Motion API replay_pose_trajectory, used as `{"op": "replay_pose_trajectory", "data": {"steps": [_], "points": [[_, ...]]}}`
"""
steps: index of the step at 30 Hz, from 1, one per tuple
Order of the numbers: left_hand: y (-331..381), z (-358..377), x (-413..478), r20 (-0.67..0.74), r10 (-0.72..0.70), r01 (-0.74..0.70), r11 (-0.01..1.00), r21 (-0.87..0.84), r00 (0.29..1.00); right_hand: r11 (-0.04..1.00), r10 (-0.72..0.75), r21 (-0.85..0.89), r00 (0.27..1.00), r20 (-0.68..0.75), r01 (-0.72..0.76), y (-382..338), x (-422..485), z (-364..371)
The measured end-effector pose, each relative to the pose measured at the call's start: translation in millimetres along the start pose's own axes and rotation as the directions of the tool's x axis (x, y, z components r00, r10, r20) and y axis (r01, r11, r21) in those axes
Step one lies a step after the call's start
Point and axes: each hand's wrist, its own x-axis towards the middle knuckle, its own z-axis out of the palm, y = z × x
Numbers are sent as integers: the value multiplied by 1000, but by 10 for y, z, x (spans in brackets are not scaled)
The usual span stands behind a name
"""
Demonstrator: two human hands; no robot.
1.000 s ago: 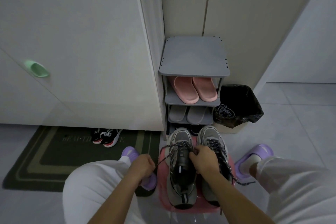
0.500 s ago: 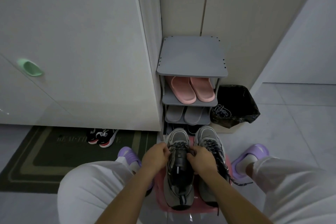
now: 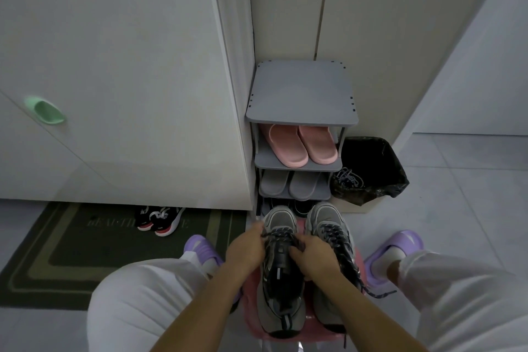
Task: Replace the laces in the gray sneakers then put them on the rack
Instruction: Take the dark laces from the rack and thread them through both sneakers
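Item: pair of gray sneakers, side by side on a pink stool just before the rack, toes toward it. Left hand and right hand both curled, pinching the dark lace over the left shoe's upper eyelets (exact finger hold obscured). Handling, by estimate: shoes light, uppers soft, soles stiff, so lift by the heel or collar; lace limp, best held near its tip.

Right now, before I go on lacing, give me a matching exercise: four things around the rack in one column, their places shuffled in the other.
1. pink slippers
2. gray slippers
3. loose laces
4. black-and-red shoes

A. on the doormat
B. second shelf of the rack
C. at the black bin bag
D. third shelf of the rack

Pairs: 1-B, 2-D, 3-C, 4-A.
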Motion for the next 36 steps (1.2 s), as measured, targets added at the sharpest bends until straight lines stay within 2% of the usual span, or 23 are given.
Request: {"op": "replay_pose_trajectory", "data": {"steps": [3,7,11,13,16,18,22,24,28,31,36], "points": [[77,-19,39,8,26,-26,999,38,1000,996,-34,-87,999,-23,31,-4,4,-38],[111,-115,119,41,14,-18,995,94,999,995,-53,-86,993,-109,43,-61,26,-115],[187,-234,112,0,-31,31,998,52,1000,988,-118,-114,985,-126,104,-188,93,-162],[246,-307,109,-22,-6,6,1000,-3,1000,976,-157,-164,985,-71,144,-275,127,-189],[346,-470,116,-53,33,-42,982,-185,998,948,-231,-215,972,49,236,-447,128,-222],[395,-612,120,-94,52,-75,960,-270,994,943,-257,-210,966,43,260,-545,108,-246],[411,-872,94,-177,66,-132,911,-391,982,976,-212,31,972,-99,216,-660,164,-350],[382,-935,69,-192,76,-148,906,-396,979,968,-200,123,967,-158,220,-733,185,-441],[290,-901,33,-207,117,-188,913,-361,971,947,-206,199,952,-226,252,-855,183,-565],[209,-835,22,-201,101,-164,930,-330,974,923,-142,316,957,-251,220,-876,203,-603],[31,-802,-13,-168,39,-99,925,-366,985,826,-5,540,961,-278,161,-861,227,-680]]}}
